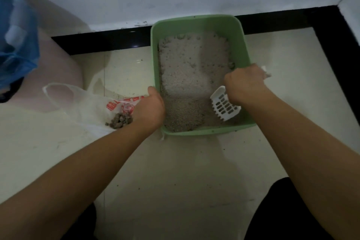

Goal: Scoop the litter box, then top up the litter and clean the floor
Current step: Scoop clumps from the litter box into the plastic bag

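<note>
A green litter box (196, 23) sits on the pale tiled floor against the wall, holding grey-white litter (187, 76). My right hand (245, 85) grips the handle of a white slotted scoop (224, 104), whose head rests in the litter at the box's near right corner. My left hand (151, 109) holds the box's left rim near its front corner. Just left of that hand lies a clear plastic bag (87, 103) with red print, and dark litter clumps (120, 121) lie on it.
A pink rounded container (58, 68) with a blue bag (17, 35) hanging over it stands at far left. A black border strip (282, 19) runs along the white wall. Small litter grains speckle the floor (175, 171). My dark-clad knees show at the bottom.
</note>
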{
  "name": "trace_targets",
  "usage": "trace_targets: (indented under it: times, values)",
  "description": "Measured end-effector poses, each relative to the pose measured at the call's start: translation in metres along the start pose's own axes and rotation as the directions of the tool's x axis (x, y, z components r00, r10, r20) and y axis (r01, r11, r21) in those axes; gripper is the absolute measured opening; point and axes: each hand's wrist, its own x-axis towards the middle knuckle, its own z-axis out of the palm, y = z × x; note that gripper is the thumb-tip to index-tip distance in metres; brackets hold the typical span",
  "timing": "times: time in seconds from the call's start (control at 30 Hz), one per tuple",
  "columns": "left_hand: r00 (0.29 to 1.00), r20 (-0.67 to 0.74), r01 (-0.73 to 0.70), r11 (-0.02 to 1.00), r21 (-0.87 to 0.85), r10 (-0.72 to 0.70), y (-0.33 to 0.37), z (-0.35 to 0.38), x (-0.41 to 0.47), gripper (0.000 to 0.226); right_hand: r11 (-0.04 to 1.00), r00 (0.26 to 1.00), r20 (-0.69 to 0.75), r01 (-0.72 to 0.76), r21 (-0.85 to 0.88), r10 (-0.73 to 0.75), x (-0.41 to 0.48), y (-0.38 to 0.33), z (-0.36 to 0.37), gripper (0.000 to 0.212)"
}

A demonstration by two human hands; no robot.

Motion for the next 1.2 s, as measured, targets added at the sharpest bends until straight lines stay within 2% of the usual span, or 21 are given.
trace_targets:
  times: [0.07,0.17,0.23,0.3,0.43,0.53,0.63,0.7,0.77,0.83,0.93,1.0,1.1,1.13,1.2]
  values:
    - [1.000,-0.016,0.005,1.000,0.024,-0.004,-0.002,0.000,0.002,0.008,1.000,1.000,0.004,-0.013,-0.004,0.013,0.005,-0.003,0.001,0.014]
    - [0.998,-0.045,0.039,0.998,0.041,-0.037,0.005,0.001,-0.001,0.008,0.999,1.000,-0.025,0.003,0.041,-0.002,0.010,0.010,0.017,0.002]
    - [0.999,-0.027,0.038,0.994,0.098,-0.036,0.005,0.000,-0.001,0.006,0.998,1.000,-0.020,0.022,0.057,-0.021,0.010,0.016,0.022,0.003]
    - [0.999,0.002,0.047,0.985,0.168,-0.048,0.008,-0.003,0.000,0.014,0.997,0.998,-0.046,0.040,0.069,-0.037,0.013,0.017,0.027,0.005]
    - [0.998,0.020,0.049,0.978,0.204,-0.055,0.009,-0.005,0.000,0.021,0.974,0.978,-0.090,0.200,0.108,-0.190,0.017,-0.007,0.034,0.012]
    - [0.998,0.047,0.029,0.981,0.194,-0.039,0.007,-0.007,0.002,0.019,0.958,0.953,-0.143,0.279,0.067,-0.268,0.025,-0.020,0.030,0.014]
    - [0.993,0.113,0.016,0.994,0.104,-0.028,-0.002,-0.011,0.006,0.014,0.930,0.950,-0.138,0.305,0.206,-0.280,0.034,-0.030,0.036,0.018]
    - [0.984,0.174,-0.028,0.999,0.035,0.021,-0.006,-0.020,0.013,0.012,0.871,0.965,-0.062,0.257,0.419,-0.255,0.037,-0.043,0.055,0.023]
    - [0.955,0.288,-0.068,0.998,0.001,0.065,-0.006,-0.037,0.022,0.023,0.761,0.972,0.048,0.148,0.632,-0.229,0.029,-0.054,0.074,0.025]
    - [0.917,0.394,-0.058,0.998,-0.018,0.060,-0.006,-0.055,0.032,0.033,0.644,0.976,0.064,0.086,0.761,-0.206,0.019,-0.062,0.087,0.020]
    - [0.869,0.492,-0.029,0.998,-0.051,0.050,-0.007,-0.071,0.044,0.029,0.528,0.982,0.099,0.000,0.849,-0.160,0.007,-0.068,0.091,0.018]
    - [0.865,0.499,-0.020,0.998,-0.057,0.046,-0.011,-0.073,0.048,0.019,0.473,0.981,0.129,-0.045,0.880,-0.147,0.004,-0.069,0.089,0.022]
    - [0.873,0.482,-0.038,0.996,-0.082,0.073,-0.013,-0.072,0.047,0.027,0.332,0.970,0.150,-0.080,0.940,-0.192,-0.001,-0.059,0.086,0.024]
    - [0.866,0.494,-0.037,0.995,-0.092,0.078,-0.013,-0.074,0.045,0.028,0.319,0.966,0.168,-0.099,0.943,-0.197,-0.004,-0.056,0.081,0.027]
    - [0.832,0.544,-0.118,0.993,-0.024,0.112,-0.014,-0.076,0.046,0.026,0.358,0.964,0.201,-0.129,0.925,-0.172,-0.010,-0.055,0.075,0.031]
